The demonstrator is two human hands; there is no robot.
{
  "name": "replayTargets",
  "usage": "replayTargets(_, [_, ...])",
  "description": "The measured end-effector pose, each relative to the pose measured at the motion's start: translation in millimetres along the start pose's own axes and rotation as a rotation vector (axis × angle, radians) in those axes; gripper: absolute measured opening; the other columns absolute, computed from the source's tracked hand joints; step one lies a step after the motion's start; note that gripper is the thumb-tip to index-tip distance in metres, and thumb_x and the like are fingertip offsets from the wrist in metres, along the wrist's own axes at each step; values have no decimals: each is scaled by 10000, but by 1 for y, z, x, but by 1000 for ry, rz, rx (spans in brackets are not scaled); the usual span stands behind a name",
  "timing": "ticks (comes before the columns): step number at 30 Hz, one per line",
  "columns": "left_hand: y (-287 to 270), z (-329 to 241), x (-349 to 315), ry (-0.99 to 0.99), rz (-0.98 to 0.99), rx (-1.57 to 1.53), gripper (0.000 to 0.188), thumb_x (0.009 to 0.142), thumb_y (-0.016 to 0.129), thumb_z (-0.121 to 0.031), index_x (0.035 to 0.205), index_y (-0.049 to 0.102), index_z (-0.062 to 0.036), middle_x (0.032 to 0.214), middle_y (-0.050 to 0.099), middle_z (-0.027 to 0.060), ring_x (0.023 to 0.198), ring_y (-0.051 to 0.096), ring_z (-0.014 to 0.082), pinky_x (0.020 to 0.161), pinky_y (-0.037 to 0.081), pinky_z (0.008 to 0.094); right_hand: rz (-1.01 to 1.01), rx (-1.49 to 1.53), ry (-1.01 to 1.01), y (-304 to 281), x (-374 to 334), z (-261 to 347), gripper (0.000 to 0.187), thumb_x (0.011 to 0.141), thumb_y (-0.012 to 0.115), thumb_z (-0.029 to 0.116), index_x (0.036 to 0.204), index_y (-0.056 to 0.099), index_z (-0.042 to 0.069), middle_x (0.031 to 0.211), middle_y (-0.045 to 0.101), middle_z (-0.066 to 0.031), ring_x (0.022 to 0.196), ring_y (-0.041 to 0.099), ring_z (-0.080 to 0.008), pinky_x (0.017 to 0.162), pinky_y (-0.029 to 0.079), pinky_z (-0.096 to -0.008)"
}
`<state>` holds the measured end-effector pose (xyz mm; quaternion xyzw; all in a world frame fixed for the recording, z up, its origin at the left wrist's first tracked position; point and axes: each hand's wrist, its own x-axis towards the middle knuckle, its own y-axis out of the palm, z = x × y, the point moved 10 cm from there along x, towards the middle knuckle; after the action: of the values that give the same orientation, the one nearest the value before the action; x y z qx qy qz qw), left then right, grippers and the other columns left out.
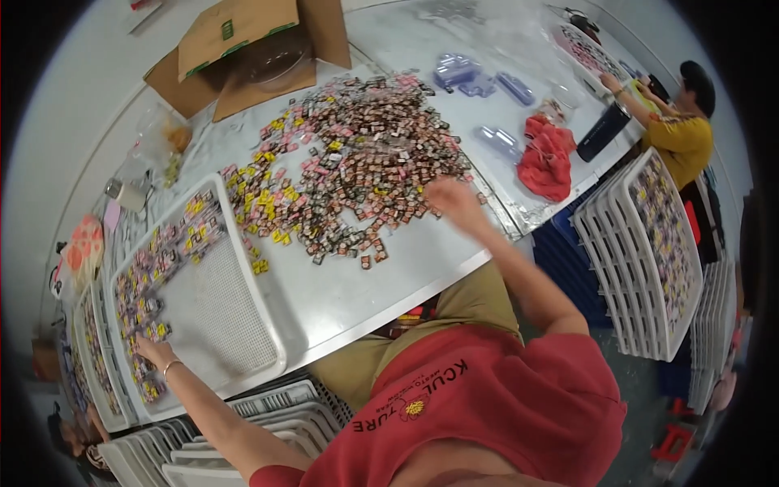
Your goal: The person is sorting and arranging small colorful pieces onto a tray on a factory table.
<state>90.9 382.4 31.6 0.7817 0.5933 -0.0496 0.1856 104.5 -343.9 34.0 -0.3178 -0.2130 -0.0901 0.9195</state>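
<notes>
At the left, small packets (170, 252) are set along the far and left sides of a white mesh tray (231, 316), where they are met by the left hand (154, 351), whose grip cannot be told because its fingertips are poorly seen. On the table (349, 296), a loose pile (381, 154) is spread, its lower layers hidden. By its right edge, the right hand (454, 203) is blurred, its grip likewise unclear; farther right, a co-worker (686, 154) is partly hidden by stacked trays (625, 260).

The left hand (155, 352) reaches leftward, the right hand (454, 201) forward, slightly blurred.
</notes>
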Motion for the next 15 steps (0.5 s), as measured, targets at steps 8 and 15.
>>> replayTargets(8, [101,-20,-86,269,835,290,413,909,560,-229,1289,490,-86,1258,536,61,1145,515,185,912,417,361,41,-1185,204,-94,42,-175,208,711,627,38,918,637,41,977,593,-143,924,577,-335,773,492,-432])
replayTargets(15, [150,26,-243,283,1215,538,352,918,552,-208,1227,533,-40,1124,614,59,1001,607,147,815,477,261,-5,-877,464,-126,51,-200,160,830,580,214,879,667,88,919,655,-151,846,630,-350,716,500,-458])
